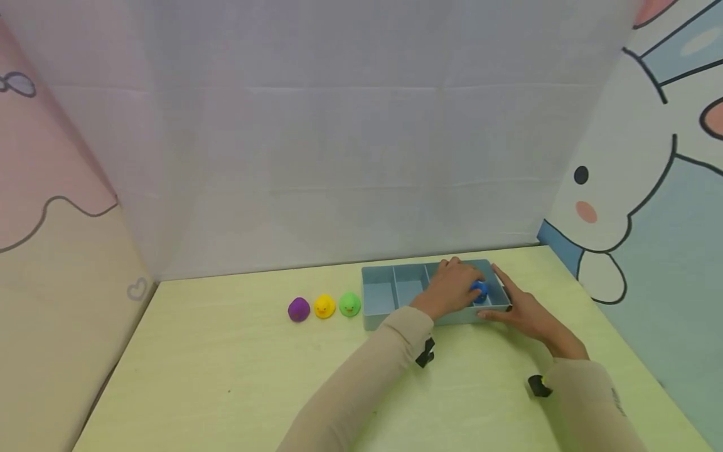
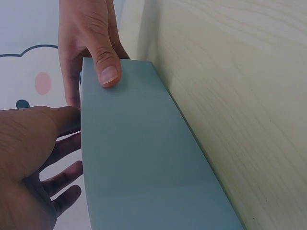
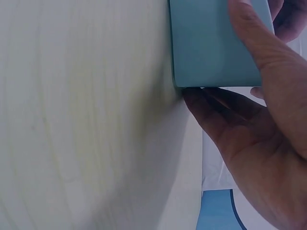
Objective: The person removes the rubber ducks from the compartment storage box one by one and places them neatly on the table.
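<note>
A grey-blue divided box stands near the back of the table. My left hand reaches over its front wall into the right part, thumb and index finger around a small blue toy low in a compartment. In the left wrist view the box's front wall hides that toy and my fingertips. My right hand holds the box's right end, thumb on the front wall and fingers along the end wall.
Left of the box sit a green toy duck, a yellow toy duck and a purple toy in a row. A white curtain hangs behind the pale wooden table; printed panels flank both sides.
</note>
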Motion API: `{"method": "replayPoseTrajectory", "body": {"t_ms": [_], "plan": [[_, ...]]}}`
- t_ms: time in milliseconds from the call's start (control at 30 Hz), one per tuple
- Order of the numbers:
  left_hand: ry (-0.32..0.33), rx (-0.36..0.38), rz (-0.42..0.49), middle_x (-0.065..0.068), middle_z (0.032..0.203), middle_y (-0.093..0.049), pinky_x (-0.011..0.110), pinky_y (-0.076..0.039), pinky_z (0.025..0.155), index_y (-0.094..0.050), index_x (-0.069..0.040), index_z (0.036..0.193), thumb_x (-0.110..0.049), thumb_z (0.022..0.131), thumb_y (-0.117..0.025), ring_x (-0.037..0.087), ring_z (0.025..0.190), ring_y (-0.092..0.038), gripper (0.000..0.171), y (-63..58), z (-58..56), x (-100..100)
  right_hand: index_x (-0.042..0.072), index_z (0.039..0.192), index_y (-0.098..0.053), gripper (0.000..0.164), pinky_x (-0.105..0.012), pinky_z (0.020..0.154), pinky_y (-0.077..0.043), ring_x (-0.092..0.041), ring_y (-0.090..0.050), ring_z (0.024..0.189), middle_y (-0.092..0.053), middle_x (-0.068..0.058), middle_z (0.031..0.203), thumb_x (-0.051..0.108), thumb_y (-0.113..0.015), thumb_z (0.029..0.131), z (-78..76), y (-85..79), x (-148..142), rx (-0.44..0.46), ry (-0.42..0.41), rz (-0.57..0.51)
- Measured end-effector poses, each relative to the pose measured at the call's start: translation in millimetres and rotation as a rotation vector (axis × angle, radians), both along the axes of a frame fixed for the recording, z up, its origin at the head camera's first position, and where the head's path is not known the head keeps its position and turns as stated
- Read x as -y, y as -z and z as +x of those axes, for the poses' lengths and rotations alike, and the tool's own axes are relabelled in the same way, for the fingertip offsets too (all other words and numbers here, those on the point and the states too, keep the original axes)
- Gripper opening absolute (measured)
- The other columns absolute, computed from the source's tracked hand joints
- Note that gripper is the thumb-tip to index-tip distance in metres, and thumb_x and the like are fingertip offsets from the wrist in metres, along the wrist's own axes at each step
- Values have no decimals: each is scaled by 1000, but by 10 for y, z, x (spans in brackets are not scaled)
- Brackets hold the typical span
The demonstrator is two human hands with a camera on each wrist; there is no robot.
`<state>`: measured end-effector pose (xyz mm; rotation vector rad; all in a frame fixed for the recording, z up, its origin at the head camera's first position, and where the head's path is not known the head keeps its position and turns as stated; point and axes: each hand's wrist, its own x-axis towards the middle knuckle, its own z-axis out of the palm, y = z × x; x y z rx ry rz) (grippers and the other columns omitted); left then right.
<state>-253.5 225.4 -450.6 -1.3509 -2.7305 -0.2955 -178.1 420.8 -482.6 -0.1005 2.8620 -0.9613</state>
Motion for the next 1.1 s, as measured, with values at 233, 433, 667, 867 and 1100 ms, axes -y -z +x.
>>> {"method": "replayPoseTrajectory", "body": {"t_ms": [233, 433, 667, 867, 1100], "plan": [[-25, -3, -11, -19, 112, -74, 30, -38, 90, -72, -34, 123, -39, 102, -61, 9, 98, -53, 24, 36, -19, -104, 25, 164, 11, 113, -40, 80, -49, -32, -67, 94, -50, -36, 142, 46, -73, 92, 2, -4, 8, 1, 1, 6], [-53, -24, -38, -17, 95, -74, 30, -35, 85, -75, -34, 105, -39, 101, -63, 10, 87, -46, 13, 44, -25, -177, 32, 163, 14, 112, -31, 70, -40, -13, -47, 66, -60, -13, 90, 48, -72, 92, -9, 19, 14, 44, 19, -17], [-90, -23, -52, -14, 90, -74, 30, -34, 83, -73, -32, 93, -40, 99, -66, 11, 86, -48, 13, 37, -24, -221, 35, 162, 16, 111, -32, 69, -38, -12, -40, 59, -53, -5, 73, 50, -71, 93, -5, 6, 23, 57, 18, -25], [-131, -19, -63, -14, 88, -74, 29, -33, 81, -74, -32, 91, -43, 97, -68, 10, 85, -48, 14, 67, -36, -288, 36, 162, 16, 112, -33, 72, -39, -15, -46, 64, -58, -10, 79, 50, -71, 93, -5, -1, 15, 62, 26, -15], [-183, -17, -67, -16, 86, -73, 30, -35, 82, -74, -34, 92, -46, 95, -70, 9, 84, -50, 12, 123, -31, -369, 33, 163, 14, 111, -34, 76, -41, -15, -51, 72, -65, -19, 96, 49, -71, 93, 1, 28, 2, 34, 23, -3]]}}
